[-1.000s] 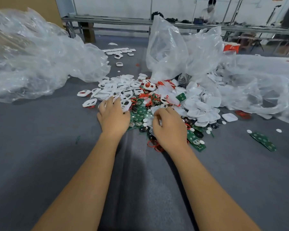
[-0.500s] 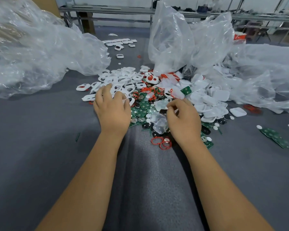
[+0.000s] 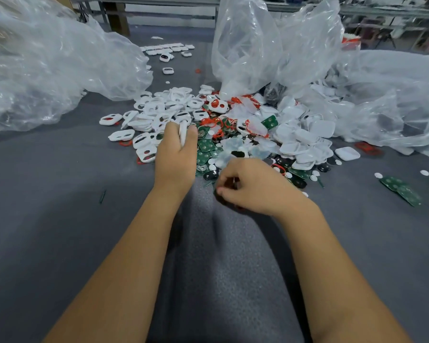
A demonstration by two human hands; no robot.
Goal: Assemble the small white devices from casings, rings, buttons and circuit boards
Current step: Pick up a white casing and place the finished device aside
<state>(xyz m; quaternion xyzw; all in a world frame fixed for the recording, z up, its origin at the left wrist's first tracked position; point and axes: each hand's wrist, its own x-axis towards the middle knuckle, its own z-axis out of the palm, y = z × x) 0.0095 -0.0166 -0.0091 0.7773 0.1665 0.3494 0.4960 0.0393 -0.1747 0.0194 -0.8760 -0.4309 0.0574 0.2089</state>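
My left hand (image 3: 175, 154): knuckles up, fingers curled round a white casing (image 3: 183, 131) standing edgewise between them. My right hand (image 3: 254, 186): fingers bent inward, pinching a small dark part (image 3: 229, 182) I cannot identify.

Two hands are being counted: left hand (image 3: 176, 154), right hand (image 3: 253, 186). Three clear plastic bags (image 3: 60, 68) are being counted. White casings (image 3: 317, 128), green circuit boards (image 3: 401, 189) and red rings (image 3: 125, 143) are proving too numerous and overlapped to count.
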